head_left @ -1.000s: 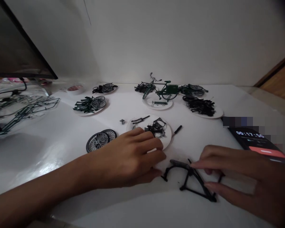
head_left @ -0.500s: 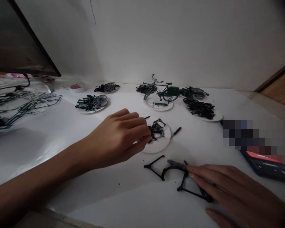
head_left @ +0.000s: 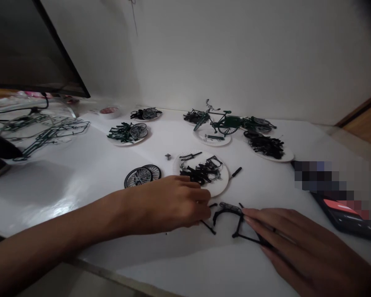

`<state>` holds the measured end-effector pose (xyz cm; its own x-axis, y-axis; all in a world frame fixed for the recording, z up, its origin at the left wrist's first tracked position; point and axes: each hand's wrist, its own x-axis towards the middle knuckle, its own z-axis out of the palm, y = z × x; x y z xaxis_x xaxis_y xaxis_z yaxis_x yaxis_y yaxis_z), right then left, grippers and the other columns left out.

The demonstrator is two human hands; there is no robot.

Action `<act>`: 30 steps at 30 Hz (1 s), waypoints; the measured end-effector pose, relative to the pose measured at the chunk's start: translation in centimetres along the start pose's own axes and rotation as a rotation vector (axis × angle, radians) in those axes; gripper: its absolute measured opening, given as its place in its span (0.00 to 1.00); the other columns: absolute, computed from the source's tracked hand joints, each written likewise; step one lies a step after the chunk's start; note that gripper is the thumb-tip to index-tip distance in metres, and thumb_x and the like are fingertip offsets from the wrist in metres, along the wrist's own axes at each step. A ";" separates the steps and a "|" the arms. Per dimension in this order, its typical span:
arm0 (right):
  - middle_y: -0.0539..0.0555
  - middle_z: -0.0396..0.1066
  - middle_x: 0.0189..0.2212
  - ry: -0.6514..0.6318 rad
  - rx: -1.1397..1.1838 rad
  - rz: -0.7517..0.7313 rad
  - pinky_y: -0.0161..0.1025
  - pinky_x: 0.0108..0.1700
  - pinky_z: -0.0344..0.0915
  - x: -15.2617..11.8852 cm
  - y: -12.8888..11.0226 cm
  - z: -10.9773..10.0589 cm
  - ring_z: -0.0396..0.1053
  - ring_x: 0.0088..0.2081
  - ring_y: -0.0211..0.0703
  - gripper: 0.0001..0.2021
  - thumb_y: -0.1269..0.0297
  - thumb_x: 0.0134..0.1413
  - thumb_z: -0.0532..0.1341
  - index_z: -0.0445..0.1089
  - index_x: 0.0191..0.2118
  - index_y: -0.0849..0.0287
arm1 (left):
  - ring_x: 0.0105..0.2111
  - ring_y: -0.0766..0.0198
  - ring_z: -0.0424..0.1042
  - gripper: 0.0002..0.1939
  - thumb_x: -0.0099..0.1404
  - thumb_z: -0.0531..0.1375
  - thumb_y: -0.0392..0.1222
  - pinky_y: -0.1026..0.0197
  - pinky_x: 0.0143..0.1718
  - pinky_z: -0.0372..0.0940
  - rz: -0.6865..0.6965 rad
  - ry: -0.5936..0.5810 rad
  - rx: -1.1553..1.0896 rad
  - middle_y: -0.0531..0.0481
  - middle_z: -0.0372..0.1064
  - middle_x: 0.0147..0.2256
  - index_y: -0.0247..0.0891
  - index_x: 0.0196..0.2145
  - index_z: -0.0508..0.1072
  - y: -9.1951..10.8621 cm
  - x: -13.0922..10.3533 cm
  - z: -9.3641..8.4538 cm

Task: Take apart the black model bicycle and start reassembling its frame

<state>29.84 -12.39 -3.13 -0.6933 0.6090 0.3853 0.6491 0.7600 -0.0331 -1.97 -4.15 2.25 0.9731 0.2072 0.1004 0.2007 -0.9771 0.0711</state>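
My right hand [head_left: 303,243] is closed on a black model bicycle frame [head_left: 247,238], which has a curved mudguard and a small rack [head_left: 230,207] at its left end. The fingers hide part of the frame. Close to its left, my left hand [head_left: 185,202] is closed, with curled fingertips at a thin black V-shaped bicycle part [head_left: 208,227] whose middle they cover. Just beyond that hand lies a paper plate [head_left: 216,191] of black bicycle parts [head_left: 200,171]. Two spoked wheels [head_left: 139,176] rest on the table behind my left forearm, partly hidden by it.
A finished green model bicycle [head_left: 224,121] stands at the back on a plate. Around it are more plates of parts, including a heap of black pieces [head_left: 267,144]. A black-handled tool [head_left: 236,171] lies by the near plate. A phone [head_left: 343,214] is at right, a monitor [head_left: 34,45] at left.
My left hand has moved from over the plate of parts down to the V-shaped part. The view has shifted, and the two wheels now show. My right hand stays on the frame.
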 end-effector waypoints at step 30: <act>0.61 0.73 0.52 -0.004 0.135 -0.150 0.48 0.54 0.69 8.0 -1.4 0.5 0.68 0.53 0.54 0.22 0.63 0.55 0.65 0.70 0.55 0.65 | 0.29 0.64 0.71 0.14 0.62 0.67 0.51 0.61 0.29 0.57 -0.386 -0.096 -0.311 0.54 0.73 0.34 0.38 0.33 0.72 -0.7 -1.2 0.4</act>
<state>23.23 -8.48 -0.45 -0.7803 0.4874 0.3919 0.4908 0.8656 -0.0993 -3.26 -3.75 1.65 0.8434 0.5310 -0.0823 0.5194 -0.7662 0.3784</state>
